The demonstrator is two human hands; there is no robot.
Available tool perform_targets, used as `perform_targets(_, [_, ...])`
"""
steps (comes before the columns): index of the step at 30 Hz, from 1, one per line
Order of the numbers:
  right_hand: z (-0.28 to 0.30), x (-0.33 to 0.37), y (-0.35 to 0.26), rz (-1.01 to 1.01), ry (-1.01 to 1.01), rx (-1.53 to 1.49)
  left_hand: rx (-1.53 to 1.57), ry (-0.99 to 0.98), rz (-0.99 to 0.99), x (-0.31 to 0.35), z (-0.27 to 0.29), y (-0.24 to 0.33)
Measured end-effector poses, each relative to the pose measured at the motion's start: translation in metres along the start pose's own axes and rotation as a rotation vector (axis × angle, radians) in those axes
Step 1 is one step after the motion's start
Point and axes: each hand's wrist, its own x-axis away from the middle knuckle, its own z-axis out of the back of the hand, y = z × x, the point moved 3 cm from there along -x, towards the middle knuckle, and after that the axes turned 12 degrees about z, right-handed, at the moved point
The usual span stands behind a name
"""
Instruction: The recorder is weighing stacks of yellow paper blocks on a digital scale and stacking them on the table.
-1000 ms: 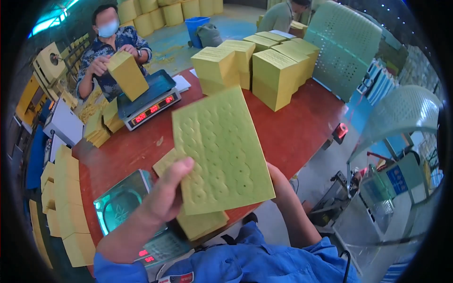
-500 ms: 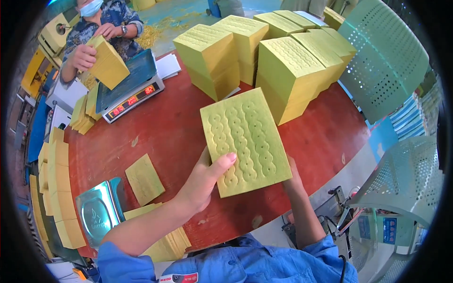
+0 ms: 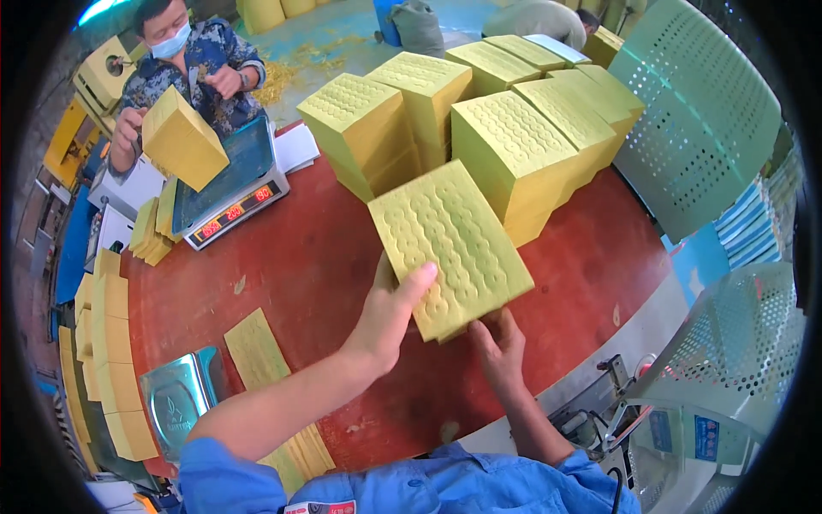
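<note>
A thick stack of yellow embossed paper (image 3: 454,236) is held up over the red table, its top marked with wavy rows. My left hand (image 3: 396,308) is closed on the stack's left side, thumb on top and its other fingers hidden beneath. At the lower right edge of the stack, my right hand (image 3: 503,351) has its thumb and fingers apart, tips close against the edge; part of them is hidden. A thin layer juts out below the bottom edge. Loose yellow paper (image 3: 257,347) lies on the table beside a small silver-topped scale (image 3: 178,398).
Tall stacks of yellow paper (image 3: 514,141) stand at the far side of the red table (image 3: 291,265). Across it, a masked co-worker (image 3: 193,64) handles a yellow block (image 3: 181,141) over a digital scale (image 3: 235,206). Perforated green guards (image 3: 702,128) stand right; yellow bundles (image 3: 116,343) line the left.
My right hand has come from behind the stack to its lower right edge. The stack has tilted flatter. The co-worker's right hand has moved off the top of the block.
</note>
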Motion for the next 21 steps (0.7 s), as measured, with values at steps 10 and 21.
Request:
perform_targets(10, [-0.033,-0.086,0.02,0.078,0.02,0.105,-0.127,0.124,-0.042,-0.085,0.004,0.034])
perform_targets(21, [-0.045,-0.085,0.014,0.167,0.123,0.064,-0.221,0.148,0.078,-0.095,0.007,0.044])
